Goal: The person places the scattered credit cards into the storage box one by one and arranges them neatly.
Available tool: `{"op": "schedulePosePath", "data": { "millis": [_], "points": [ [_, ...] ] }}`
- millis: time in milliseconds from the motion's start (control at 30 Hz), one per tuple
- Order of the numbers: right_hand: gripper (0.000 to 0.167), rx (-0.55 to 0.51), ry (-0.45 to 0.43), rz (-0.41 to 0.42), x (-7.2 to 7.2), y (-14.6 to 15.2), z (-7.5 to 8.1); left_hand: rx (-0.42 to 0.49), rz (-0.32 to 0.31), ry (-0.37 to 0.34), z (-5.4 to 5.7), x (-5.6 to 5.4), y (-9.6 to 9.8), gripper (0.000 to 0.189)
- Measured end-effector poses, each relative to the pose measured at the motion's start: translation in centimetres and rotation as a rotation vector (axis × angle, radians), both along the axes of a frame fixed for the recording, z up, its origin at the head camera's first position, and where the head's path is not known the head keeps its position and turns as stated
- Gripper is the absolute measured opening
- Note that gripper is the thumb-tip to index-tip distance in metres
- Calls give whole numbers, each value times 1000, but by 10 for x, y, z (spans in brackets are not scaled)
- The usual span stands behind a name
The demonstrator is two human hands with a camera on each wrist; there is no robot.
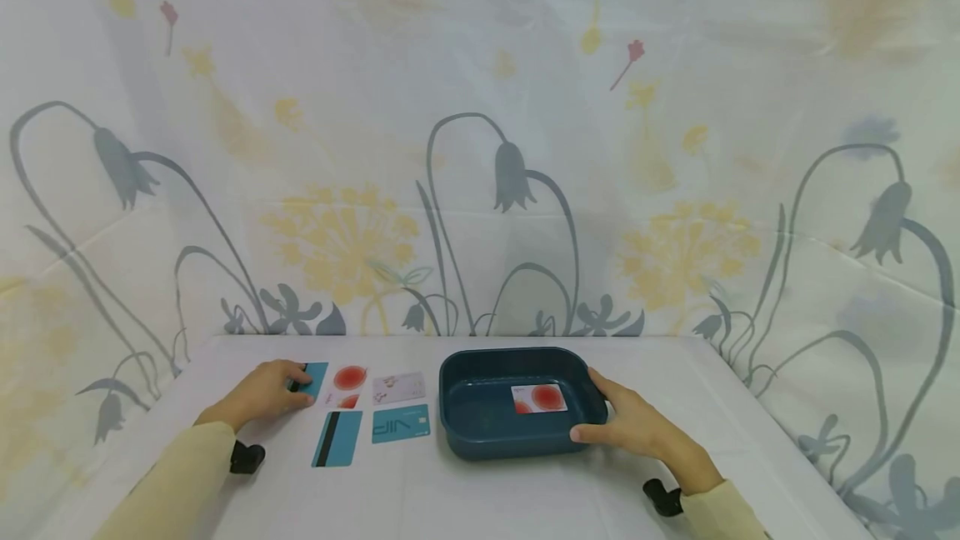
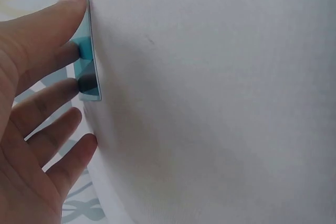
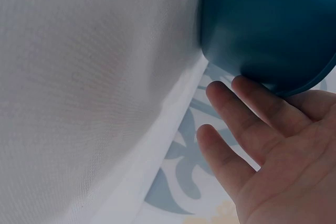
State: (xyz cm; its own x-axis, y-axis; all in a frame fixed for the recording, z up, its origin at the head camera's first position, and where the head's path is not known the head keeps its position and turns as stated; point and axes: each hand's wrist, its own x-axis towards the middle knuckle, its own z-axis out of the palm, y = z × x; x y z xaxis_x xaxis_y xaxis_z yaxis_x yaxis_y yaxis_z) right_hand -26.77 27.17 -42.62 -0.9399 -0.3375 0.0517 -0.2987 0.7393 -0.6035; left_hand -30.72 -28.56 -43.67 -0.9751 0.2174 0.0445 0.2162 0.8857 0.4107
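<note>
My left hand (image 1: 262, 394) reaches over a blue card (image 1: 318, 379) with a dark stripe on the white table. Its thumb and fingertips touch the card; the wrist view shows the thumb at one end of this blue card (image 2: 84, 51) and the other fingers loosely spread. On the right, my right hand (image 1: 630, 419) holds one end of a dark blue rectangular tray (image 1: 517, 446), thumb at the near side and index finger at the far corner. From the right wrist, the remaining fingers (image 3: 231, 116) extend loosely beside the tray's outer wall. A red-and-white card (image 1: 540, 398) lies inside.
Between left hand and tray lie a red-and-white card (image 1: 348, 382), a pale flowered card (image 1: 399, 388), a blue striped card (image 1: 337, 440) and a blue VIP card (image 1: 401, 424). A flower-printed cloth (image 1: 480, 148) hangs behind the table (image 1: 420, 498).
</note>
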Motion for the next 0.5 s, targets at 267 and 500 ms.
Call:
{"op": "schedulePosePath", "data": {
  "millis": [267,500],
  "points": [
    [104,10,-1,7,1,1,-1,13,5,32,-4,-1,3,60],
    [105,13,14,13,1,1,0,-10,9,38,-5,-4,4,64]
  ]
}}
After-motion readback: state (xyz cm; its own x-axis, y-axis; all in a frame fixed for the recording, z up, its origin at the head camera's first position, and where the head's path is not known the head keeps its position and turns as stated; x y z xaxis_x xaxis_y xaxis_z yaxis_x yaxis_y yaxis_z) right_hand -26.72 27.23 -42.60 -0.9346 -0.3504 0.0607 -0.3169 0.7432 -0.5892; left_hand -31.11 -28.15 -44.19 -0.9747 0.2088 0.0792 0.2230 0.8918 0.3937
